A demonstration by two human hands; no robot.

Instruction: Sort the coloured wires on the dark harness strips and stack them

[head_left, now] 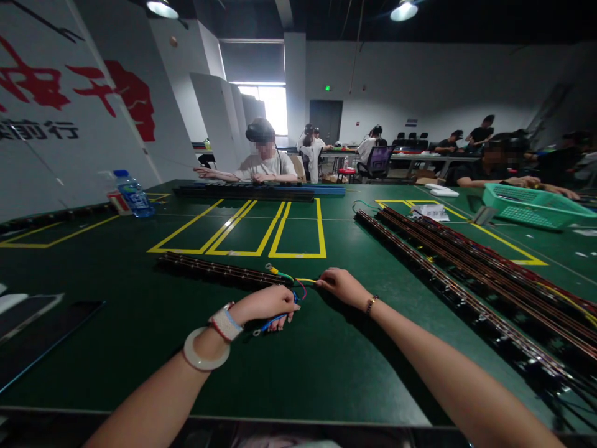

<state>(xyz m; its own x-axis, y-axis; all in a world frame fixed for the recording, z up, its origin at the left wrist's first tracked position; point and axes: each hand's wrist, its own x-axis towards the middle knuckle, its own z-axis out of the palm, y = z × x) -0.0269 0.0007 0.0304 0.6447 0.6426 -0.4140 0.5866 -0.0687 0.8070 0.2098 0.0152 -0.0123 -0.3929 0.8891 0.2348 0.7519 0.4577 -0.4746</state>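
A long dark strip with rows of shiny contacts [219,269] lies on the green table, wires coming from its right end. My left hand [268,305] is closed at that end with a blue wire [269,325] in its curled fingers; the wire's ring terminal sticks out below. My right hand [342,286] pinches the free end of a yellow wire [305,280], pulled out to the right of the strip. Between the hands a green wire [283,275] with a yellow sleeve and ring terminal stands up, and a thin pink wire [304,291] curves down.
More long wired strips [448,274] lie along the right side. Yellow tape rectangles [297,255] mark the table [354,367]. A green basket [532,202] stands far right, a blue-labelled bottle [134,194] far left. Across the table sits a person [270,163] behind dark bars [252,191].
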